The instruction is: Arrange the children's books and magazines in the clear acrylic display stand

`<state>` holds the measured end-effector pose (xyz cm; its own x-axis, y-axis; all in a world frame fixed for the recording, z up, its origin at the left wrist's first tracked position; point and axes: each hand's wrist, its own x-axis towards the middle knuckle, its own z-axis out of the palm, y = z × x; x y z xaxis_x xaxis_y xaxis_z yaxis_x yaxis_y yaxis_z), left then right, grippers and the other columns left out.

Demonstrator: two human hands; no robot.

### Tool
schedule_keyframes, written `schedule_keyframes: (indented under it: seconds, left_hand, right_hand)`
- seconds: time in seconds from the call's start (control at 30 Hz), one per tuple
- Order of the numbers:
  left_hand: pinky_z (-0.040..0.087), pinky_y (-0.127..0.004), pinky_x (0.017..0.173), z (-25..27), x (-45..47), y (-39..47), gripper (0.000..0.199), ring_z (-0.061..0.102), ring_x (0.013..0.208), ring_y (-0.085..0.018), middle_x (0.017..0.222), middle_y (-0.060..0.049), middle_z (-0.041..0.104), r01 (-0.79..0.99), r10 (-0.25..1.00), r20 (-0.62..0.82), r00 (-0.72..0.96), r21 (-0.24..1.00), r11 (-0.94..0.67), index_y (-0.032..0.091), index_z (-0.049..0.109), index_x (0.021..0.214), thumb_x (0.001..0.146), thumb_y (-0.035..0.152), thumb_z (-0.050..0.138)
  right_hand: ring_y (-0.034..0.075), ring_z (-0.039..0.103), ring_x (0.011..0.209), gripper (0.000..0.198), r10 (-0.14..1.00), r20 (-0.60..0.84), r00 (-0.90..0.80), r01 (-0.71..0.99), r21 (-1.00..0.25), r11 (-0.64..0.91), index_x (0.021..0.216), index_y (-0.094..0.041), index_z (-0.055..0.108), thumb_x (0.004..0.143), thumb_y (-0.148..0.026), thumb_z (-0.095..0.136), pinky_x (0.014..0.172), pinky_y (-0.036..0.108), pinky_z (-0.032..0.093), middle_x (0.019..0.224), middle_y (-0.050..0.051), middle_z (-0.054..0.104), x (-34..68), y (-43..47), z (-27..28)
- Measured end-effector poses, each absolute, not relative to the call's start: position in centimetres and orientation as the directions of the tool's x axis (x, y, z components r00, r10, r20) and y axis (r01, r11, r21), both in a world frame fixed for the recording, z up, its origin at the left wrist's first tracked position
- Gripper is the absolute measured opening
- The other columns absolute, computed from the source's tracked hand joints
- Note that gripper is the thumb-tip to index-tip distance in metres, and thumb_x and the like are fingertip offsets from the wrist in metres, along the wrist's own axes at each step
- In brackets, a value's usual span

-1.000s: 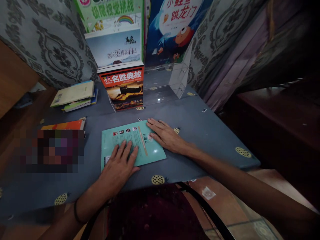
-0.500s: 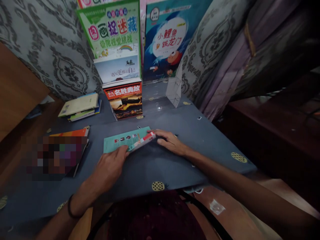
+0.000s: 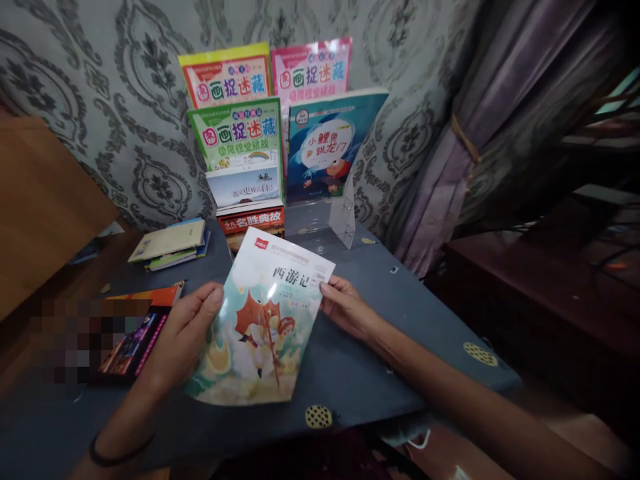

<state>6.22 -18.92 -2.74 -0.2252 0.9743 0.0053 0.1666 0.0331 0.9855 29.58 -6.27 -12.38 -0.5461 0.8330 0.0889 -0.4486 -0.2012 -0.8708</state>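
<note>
Between my two hands is a thin picture-covered book (image 3: 267, 333), its pale front cover facing me, tilted above the table. My left hand (image 3: 193, 327) is closed on the book's left edge, thumb on the cover. At its upper right corner, my right hand (image 3: 347, 307) pinches the edge with thumb in front; those fingers behind the book are hidden. Directly behind stands a clear display rack (image 3: 343, 223) with a red-and-black book (image 3: 253, 223), a light blue book (image 3: 245, 187), a green book (image 3: 240, 137) and a teal book (image 3: 330, 147).
A small stack of books (image 3: 170, 243) lies at the back left of the blue table cover (image 3: 400, 333). Nearer on the left is a dark book (image 3: 133, 347), partly blurred out. Patterned wall covering (image 3: 145, 100) and a tied purple curtain (image 3: 440, 173) rise behind.
The book was low near the table with its teal back showing; now it is lifted, turned, and its front cover faces me. Both hands grip it. The view has tilted up.
</note>
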Motion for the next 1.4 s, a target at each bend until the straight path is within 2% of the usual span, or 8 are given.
schedule_keyframes:
  seconds: [0.13, 0.27, 0.37, 0.43, 0.57, 0.73, 1.13, 1.4]
  left_hand:
    - [0.046, -0.026, 0.054, -6.4, 6.2, -18.6, 0.045, 0.056, 0.051, -0.015, 0.06, 0.001, 0.062, 0.006, 0.954, -0.156, -0.258, 0.987, 0.163, 0.018, 0.062, 0.084, 0.079, 0.063, 0.063]
    - [0.048, -0.03, 0.059, -9.3, 4.7, -19.1, 0.038, 0.06, 0.053, -0.019, 0.056, -0.002, 0.06, 0.648, 0.973, -0.105, -0.208, 0.73, 0.217, 0.02, 0.057, 0.069, 0.092, 0.049, 0.045]
    - [0.049, -0.033, 0.069, -10.0, 3.8, -19.1, 0.03, 0.067, 0.071, -0.024, 0.073, -0.006, 0.069, 0.922, 0.984, 0.034, -0.177, 0.357, 0.153, 0.021, 0.061, 0.081, 0.097, 0.035, 0.04]
    - [0.051, -0.035, 0.077, -10.5, 3.7, -18.3, 0.027, 0.069, 0.085, -0.024, 0.09, -0.008, 0.072, 0.949, 0.988, 0.126, -0.093, 0.313, 0.05, 0.021, 0.063, 0.094, 0.099, 0.031, 0.038]
    - [0.051, -0.039, 0.095, -12.9, 4.0, -16.2, 0.027, 0.064, 0.111, -0.024, 0.117, -0.011, 0.069, 0.931, 0.95, 0.312, 0.028, 0.339, -0.139, 0.018, 0.06, 0.114, 0.1, 0.026, 0.038]
    - [0.048, -0.048, 0.105, -16.1, 3.9, -15.2, 0.039, 0.056, 0.128, -0.027, 0.137, -0.016, 0.06, 0.929, 0.931, 0.362, 0.041, 0.329, -0.169, 0.015, 0.052, 0.134, 0.098, 0.021, 0.038]
    - [0.041, -0.053, 0.114, -16.0, 3.8, -15.6, 0.044, 0.049, 0.138, -0.029, 0.144, -0.017, 0.056, 0.954, 0.95, 0.31, 0.03, 0.276, -0.121, 0.013, 0.054, 0.135, 0.102, 0.034, 0.035]
    - [0.035, -0.056, 0.116, -14.8, 5.2, -15.8, 0.044, 0.04, 0.144, -0.034, 0.147, -0.023, 0.052, 0.973, 0.968, 0.248, 0.04, 0.209, -0.093, 0.006, 0.051, 0.137, 0.101, 0.021, 0.03]
  right_hand:
    - [0.018, 0.071, 0.072, 0.044, 0.832, 0.007, -0.555, -0.332, -0.919, -0.214, 0.098, -0.019, 0.074, 0.073, -0.054, 0.079, 0.068, 0.031, 0.056, 0.084, 0.006, 0.076, 29.1, -5.5, -11.2]
    - [0.016, 0.062, 0.054, 0.034, 0.855, -0.009, -0.518, 0.143, -0.987, 0.077, 0.081, -0.016, 0.072, 0.08, -0.05, 0.068, 0.053, 0.027, 0.046, 0.063, 0.003, 0.068, 29.4, -3.8, -12.2]
    - [0.02, 0.066, 0.065, 0.019, 0.889, 0.148, -0.432, 0.58, -0.709, 0.4, 0.084, -0.018, 0.073, 0.086, -0.032, 0.06, 0.06, 0.029, 0.046, 0.071, 0.006, 0.072, 29.8, -3.3, -13.0]
    - [0.023, 0.069, 0.077, 0.02, 0.869, 0.226, -0.44, 0.688, -0.537, 0.488, 0.091, -0.019, 0.074, 0.089, -0.025, 0.055, 0.068, 0.032, 0.049, 0.085, 0.009, 0.075, 29.6, -3.7, -12.9]
    - [0.024, 0.069, 0.103, 0.028, 0.664, 0.269, -0.698, 0.509, -0.466, 0.724, 0.109, -0.018, 0.071, 0.096, -0.02, 0.047, 0.09, 0.037, 0.053, 0.112, 0.012, 0.075, 26.7, -6.2, -12.5]
    - [0.026, 0.04, 0.145, 0.053, 0.346, 0.193, -0.918, 0.25, -0.395, 0.884, 0.147, -0.005, 0.045, 0.098, -0.024, 0.051, 0.119, 0.043, 0.035, 0.153, 0.022, 0.046, 21.5, -8.6, -13.7]
    - [0.027, 0.029, 0.151, 0.059, 0.629, 0.161, -0.76, 0.544, -0.37, 0.753, 0.153, -0.009, 0.039, 0.105, -0.043, 0.027, 0.123, 0.05, 0.027, 0.161, 0.018, 0.036, 28.6, -2.2, -16.9]
    - [0.029, 0.015, 0.155, 0.063, 0.654, 0.144, -0.743, 0.585, -0.338, 0.738, 0.16, -0.016, 0.022, 0.104, -0.042, 0.034, 0.124, 0.056, 0.017, 0.166, 0.013, 0.025, 31.0, -7.9, -16.7]
